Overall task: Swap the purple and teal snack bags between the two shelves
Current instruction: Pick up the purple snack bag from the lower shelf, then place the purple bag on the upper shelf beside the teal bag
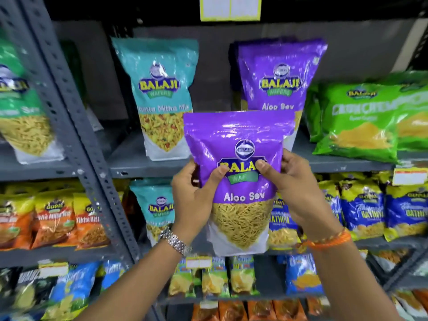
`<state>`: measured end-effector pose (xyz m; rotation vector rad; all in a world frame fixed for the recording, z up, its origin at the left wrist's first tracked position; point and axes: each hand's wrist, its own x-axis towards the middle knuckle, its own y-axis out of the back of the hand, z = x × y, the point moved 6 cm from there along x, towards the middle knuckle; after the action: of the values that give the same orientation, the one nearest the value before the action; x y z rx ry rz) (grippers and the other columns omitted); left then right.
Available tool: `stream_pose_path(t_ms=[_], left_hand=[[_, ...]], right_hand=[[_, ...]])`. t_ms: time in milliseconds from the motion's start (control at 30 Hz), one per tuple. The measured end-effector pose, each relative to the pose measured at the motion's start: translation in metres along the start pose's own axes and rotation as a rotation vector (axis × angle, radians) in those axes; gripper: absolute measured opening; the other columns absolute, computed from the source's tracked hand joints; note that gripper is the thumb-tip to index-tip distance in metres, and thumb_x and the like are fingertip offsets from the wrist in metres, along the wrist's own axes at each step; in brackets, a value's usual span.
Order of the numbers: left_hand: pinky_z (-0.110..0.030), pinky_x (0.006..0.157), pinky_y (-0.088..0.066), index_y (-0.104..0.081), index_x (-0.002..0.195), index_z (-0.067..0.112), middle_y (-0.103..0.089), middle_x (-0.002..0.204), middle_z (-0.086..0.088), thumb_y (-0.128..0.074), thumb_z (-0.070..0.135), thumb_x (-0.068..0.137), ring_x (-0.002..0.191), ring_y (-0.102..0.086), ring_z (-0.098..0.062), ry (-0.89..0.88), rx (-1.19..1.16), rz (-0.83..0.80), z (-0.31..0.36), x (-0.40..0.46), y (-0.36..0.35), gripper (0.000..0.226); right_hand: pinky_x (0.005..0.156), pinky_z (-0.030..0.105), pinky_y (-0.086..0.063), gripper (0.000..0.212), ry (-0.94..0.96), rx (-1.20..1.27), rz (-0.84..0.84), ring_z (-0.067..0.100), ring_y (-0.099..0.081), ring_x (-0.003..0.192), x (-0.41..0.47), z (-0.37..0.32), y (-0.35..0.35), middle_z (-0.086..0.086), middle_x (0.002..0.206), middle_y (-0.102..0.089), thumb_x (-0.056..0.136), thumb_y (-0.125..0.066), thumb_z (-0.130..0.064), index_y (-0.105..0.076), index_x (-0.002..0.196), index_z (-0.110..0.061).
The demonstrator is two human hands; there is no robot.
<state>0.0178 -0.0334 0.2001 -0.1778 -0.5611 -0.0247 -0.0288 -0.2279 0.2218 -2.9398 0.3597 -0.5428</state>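
A purple Aloo Sev bag is held upright in front of the shelves, gripped at its sides by my left hand and my right hand, thumbs on its front. On the upper shelf stand a teal Khatta Mitha Mix bag on the left and another purple Aloo Sev bag on the right, partly hidden by the held one. On the lower shelf a second teal bag stands behind my left hand.
Green snack bags lie at the upper right and one stands at the upper left. Orange packs and blue-yellow packs fill the lower shelf. A grey perforated upright divides the racks. More packs sit below.
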Motion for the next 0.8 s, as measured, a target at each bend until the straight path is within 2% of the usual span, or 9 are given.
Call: stream_pose_path(t_ms=[133, 333, 400, 467, 567, 600, 667, 733, 800], left_hand=[[-0.059, 0.073, -0.061, -0.073, 0.087, 0.015, -0.08, 0.087, -0.008, -0.081, 0.047, 0.074, 0.076, -0.069, -0.024, -0.125, 0.042, 0.019, 0.051, 0.061, -0.011, 0.035], [-0.051, 0.063, -0.054, -0.06, 0.073, 0.01, -0.07, 0.074, -0.02, -0.075, 0.062, 0.069, 0.066, -0.055, -0.018, -0.158, 0.169, 0.028, 0.072, 0.137, -0.019, 0.054], [-0.044, 0.062, -0.05, -0.055, 0.068, 0.018, -0.067, 0.072, -0.011, -0.073, 0.059, 0.072, 0.064, -0.055, -0.018, -0.156, 0.214, 0.027, 0.072, 0.152, -0.021, 0.044], [-0.047, 0.068, -0.056, -0.059, 0.073, 0.013, -0.072, 0.078, -0.016, -0.075, 0.056, 0.074, 0.066, -0.064, -0.029, -0.118, 0.218, 0.021, 0.061, 0.169, -0.021, 0.046], [-0.064, 0.076, -0.059, -0.062, 0.086, -0.001, -0.073, 0.093, -0.032, -0.078, 0.074, 0.06, 0.076, -0.07, -0.031, -0.066, 0.19, 0.015, 0.034, 0.196, -0.018, 0.081], [-0.065, 0.076, -0.059, -0.062, 0.084, -0.001, -0.073, 0.092, -0.032, -0.079, 0.073, 0.059, 0.074, -0.067, -0.026, -0.05, 0.207, 0.016, 0.026, 0.202, -0.018, 0.08], [-0.063, 0.076, -0.059, -0.063, 0.076, 0.007, -0.074, 0.086, -0.026, -0.077, 0.056, 0.067, 0.072, -0.063, -0.023, -0.024, 0.251, 0.027, 0.026, 0.2, -0.02, 0.052], [-0.061, 0.08, -0.06, -0.063, 0.072, 0.017, -0.076, 0.09, -0.023, -0.073, 0.044, 0.074, 0.075, -0.067, -0.027, 0.015, 0.285, 0.031, 0.026, 0.195, -0.022, 0.029], [-0.061, 0.082, -0.06, -0.061, 0.071, 0.02, -0.076, 0.091, -0.022, -0.075, 0.037, 0.081, 0.08, -0.071, -0.032, 0.029, 0.312, 0.036, 0.027, 0.192, -0.023, 0.024]], right_hand=[[0.065, 0.027, -0.061, 0.018, 0.134, -0.003, 0.011, 0.013, -0.076, 0.076, 0.044, -0.055, -0.013, -0.001, 0.087, -0.08, 0.089, -0.067, -0.006, -0.068, 0.106, -0.009], [0.063, 0.023, -0.061, 0.026, 0.199, -0.009, 0.029, 0.008, -0.074, 0.068, 0.112, -0.087, -0.034, -0.003, 0.081, -0.079, 0.09, -0.065, 0.0, -0.062, 0.115, 0.007], [0.074, 0.036, -0.064, 0.034, 0.221, -0.047, 0.063, 0.017, -0.073, 0.077, 0.128, -0.089, -0.04, 0.012, 0.095, -0.076, 0.087, -0.07, -0.004, -0.061, 0.116, 0.011], [0.087, 0.051, -0.061, 0.037, 0.239, -0.071, 0.1, 0.03, -0.071, 0.087, 0.142, -0.086, -0.041, 0.021, 0.103, -0.074, 0.083, -0.075, -0.01, -0.063, 0.111, 0.01], [0.086, 0.059, -0.059, 0.05, 0.239, -0.149, 0.162, 0.038, -0.074, 0.09, 0.165, -0.068, -0.038, 0.02, 0.1, -0.077, 0.068, -0.081, -0.035, -0.066, 0.101, 0.001], [0.085, 0.061, -0.058, 0.052, 0.238, -0.167, 0.176, 0.036, -0.073, 0.088, 0.171, -0.062, -0.038, 0.021, 0.099, -0.077, 0.065, -0.081, -0.039, -0.066, 0.099, -0.002], [0.083, 0.061, -0.058, 0.047, 0.236, -0.205, 0.212, 0.032, -0.071, 0.083, 0.179, -0.051, -0.036, 0.021, 0.098, -0.076, 0.068, -0.08, -0.038, -0.064, 0.096, -0.004], [0.086, 0.06, -0.057, 0.037, 0.211, -0.224, 0.223, 0.032, -0.072, 0.085, 0.179, -0.044, -0.037, 0.021, 0.099, -0.075, 0.075, -0.079, -0.029, -0.062, 0.097, -0.004], [0.083, 0.058, -0.059, 0.039, 0.211, -0.274, 0.241, 0.038, -0.072, 0.088, 0.176, -0.044, -0.038, 0.022, 0.096, -0.075, 0.076, -0.078, -0.032, -0.061, 0.096, -0.003]])
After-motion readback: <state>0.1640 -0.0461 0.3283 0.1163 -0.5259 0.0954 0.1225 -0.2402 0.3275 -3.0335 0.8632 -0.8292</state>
